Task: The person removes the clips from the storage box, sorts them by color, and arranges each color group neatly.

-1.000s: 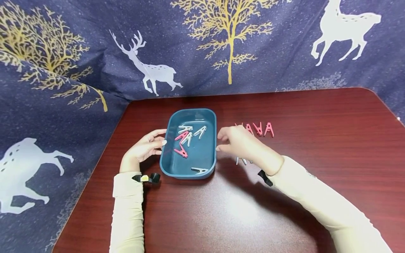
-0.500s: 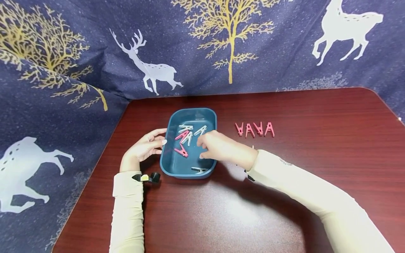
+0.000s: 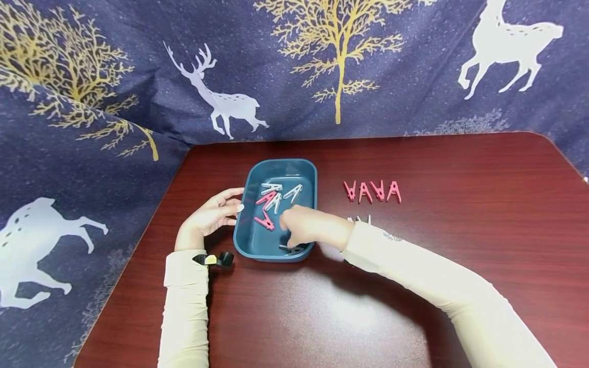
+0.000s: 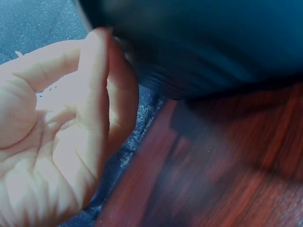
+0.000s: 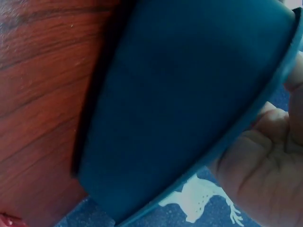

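My left hand rests against the left side of a blue plastic bin, fingertips and thumb at its rim. In the left wrist view, the fingers touch the bin's outer wall. My right hand reaches over the right rim into the bin, thumb and forefinger apart. Its thumb tip is right at a pale clothespin in the near right corner, which the hand partly covers. White clothespins and pink clothespins lie further in. The right wrist view shows the bin's outer wall, hiding the right fingertips.
Several pink clothespins lie in a row on the dark red table, right of the bin. Closer in, pale clothespins are partly hidden behind the right forearm. A patterned blue cloth hangs behind the table.
My right hand has moved left from beside the bin, over its right rim, then down toward the near right corner. My left hand stays at the bin's left side.
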`<act>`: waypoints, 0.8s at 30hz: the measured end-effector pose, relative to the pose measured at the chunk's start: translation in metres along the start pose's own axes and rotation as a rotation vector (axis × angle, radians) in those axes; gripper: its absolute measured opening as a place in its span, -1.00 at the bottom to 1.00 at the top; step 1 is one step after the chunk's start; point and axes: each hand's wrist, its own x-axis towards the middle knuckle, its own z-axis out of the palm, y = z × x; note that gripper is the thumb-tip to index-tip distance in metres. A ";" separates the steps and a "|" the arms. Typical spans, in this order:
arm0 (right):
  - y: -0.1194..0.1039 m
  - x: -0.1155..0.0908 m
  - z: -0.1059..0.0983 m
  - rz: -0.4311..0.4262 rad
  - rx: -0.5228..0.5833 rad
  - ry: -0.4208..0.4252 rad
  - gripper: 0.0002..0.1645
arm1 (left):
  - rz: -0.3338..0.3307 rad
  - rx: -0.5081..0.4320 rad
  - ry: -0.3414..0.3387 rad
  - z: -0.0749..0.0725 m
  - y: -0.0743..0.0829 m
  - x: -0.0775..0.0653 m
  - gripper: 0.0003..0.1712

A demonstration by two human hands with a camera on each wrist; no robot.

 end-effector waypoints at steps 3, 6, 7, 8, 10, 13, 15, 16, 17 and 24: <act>-0.002 0.005 0.004 0.008 -0.023 -0.042 -0.81 | 0.002 0.004 0.003 0.000 0.000 0.000 -0.35; -0.003 0.009 0.009 -0.024 -0.084 -0.064 -0.66 | 0.008 0.003 0.002 0.000 0.000 0.000 -0.35; -0.003 0.010 0.010 -0.038 -0.105 -0.072 -0.57 | 0.009 0.003 0.004 0.000 -0.001 0.001 -0.36; -0.004 0.011 0.012 -0.052 -0.123 -0.079 -0.51 | 0.010 0.001 0.004 0.000 -0.001 0.001 -0.36; -0.004 0.012 0.015 -0.070 -0.159 -0.071 -0.50 | 0.008 0.002 0.003 0.000 -0.002 0.001 -0.36; -0.005 0.014 0.019 -0.062 -0.171 -0.066 -0.56 | 0.002 0.003 0.007 0.000 -0.003 0.002 -0.38; -0.006 0.015 0.021 -0.051 -0.172 -0.059 -0.60 | 0.003 0.001 0.005 0.000 -0.003 0.002 -0.38; -0.006 0.015 0.022 -0.045 -0.172 -0.057 -0.61 | 0.004 0.002 0.004 0.000 -0.004 0.001 -0.38; -0.007 0.016 0.023 -0.039 -0.171 -0.057 -0.62 | 0.006 0.002 0.003 0.000 -0.004 0.001 -0.38; -0.006 0.018 0.027 -0.021 -0.178 -0.031 -0.68 | 0.013 0.002 0.007 0.000 -0.003 0.000 -0.37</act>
